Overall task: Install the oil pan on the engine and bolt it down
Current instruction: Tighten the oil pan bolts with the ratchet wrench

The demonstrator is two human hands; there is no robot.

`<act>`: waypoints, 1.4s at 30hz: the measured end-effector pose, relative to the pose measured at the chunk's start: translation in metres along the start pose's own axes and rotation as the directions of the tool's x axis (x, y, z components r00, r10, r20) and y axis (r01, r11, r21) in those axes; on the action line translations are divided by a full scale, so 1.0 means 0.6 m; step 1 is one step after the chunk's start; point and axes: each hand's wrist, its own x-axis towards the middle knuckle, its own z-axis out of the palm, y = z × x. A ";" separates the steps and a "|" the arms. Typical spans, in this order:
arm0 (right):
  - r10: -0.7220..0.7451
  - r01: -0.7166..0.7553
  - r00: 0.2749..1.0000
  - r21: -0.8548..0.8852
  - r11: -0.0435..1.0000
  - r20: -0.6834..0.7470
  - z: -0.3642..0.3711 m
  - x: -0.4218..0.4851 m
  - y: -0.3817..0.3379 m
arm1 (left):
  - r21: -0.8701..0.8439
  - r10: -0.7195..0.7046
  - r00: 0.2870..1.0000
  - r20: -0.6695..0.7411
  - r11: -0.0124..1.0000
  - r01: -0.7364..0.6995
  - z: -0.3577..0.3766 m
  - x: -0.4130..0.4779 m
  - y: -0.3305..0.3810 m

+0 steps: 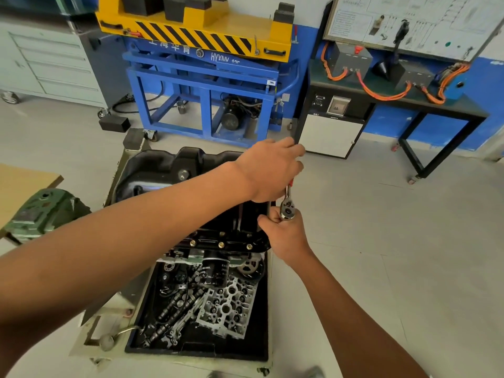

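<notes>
The left hand (270, 170) reaches across the body and closes its fingers round the handle of the ratchet (286, 210), only a sliver of red grip showing below the palm. The right hand (285, 233) sits directly at 6 o'clock from it, fingers curled tight just under the ratchet's head; whatever socket or extension it steadies is hidden inside the fist.

The ratchet's long axis runs from the right hand up toward 12 o'clock, tipped slightly to 1. The bolt being worked appears to lie beneath the right hand, at the right edge of the oil pan (161, 167). The left hand therefore holds the lever end and the right hand the pivot, so the coming swing likely belongs to the left arm, which is stretched long, wrist bent, over the pan.

The black pan lies at 9 to 10 o'clock from the hands, already seated on the engine (180, 258). Brass-coloured bolts (221, 244) dot its near flange. At 6 o'clock, an oil filter (214, 271) juts out above a tray (196, 353) holding a cylinder head (231, 304).
</notes>
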 end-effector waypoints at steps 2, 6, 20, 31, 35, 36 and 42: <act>0.008 -0.008 1.000 0.005 1.000 -0.016 -0.001 -0.002 -0.001 | -0.013 -0.055 0.998 -0.018 0.998 0.055 0.006 -0.025 -0.012; 0.032 -0.031 0.999 0.015 0.999 -0.043 0.000 -0.001 -0.003 | -0.170 -0.143 0.987 -0.072 0.977 0.129 0.009 -0.100 -0.025; 0.109 -0.112 0.994 0.153 0.982 0.028 0.007 -0.006 -0.025 | -0.479 -0.100 0.995 0.024 0.872 0.099 -0.009 -0.214 0.152; 0.240 -0.254 0.965 0.149 0.956 0.108 -0.002 -0.011 -0.027 | -0.400 -0.225 0.924 0.309 0.850 0.341 -0.057 -0.181 0.174; 0.186 -0.194 0.979 0.091 0.977 0.089 0.001 -0.009 -0.022 | -0.347 -0.181 0.839 0.514 0.851 0.395 -0.082 -0.191 0.104; 0.178 -0.182 0.982 0.069 0.981 0.062 0.000 -0.011 -0.016 | -0.331 -0.176 0.816 0.551 0.852 0.406 -0.085 -0.192 0.088; 0.169 -0.169 0.986 0.005 0.986 -0.003 0.002 -0.012 -0.010 | -0.219 -0.258 0.823 0.506 0.884 0.412 -0.083 -0.177 0.025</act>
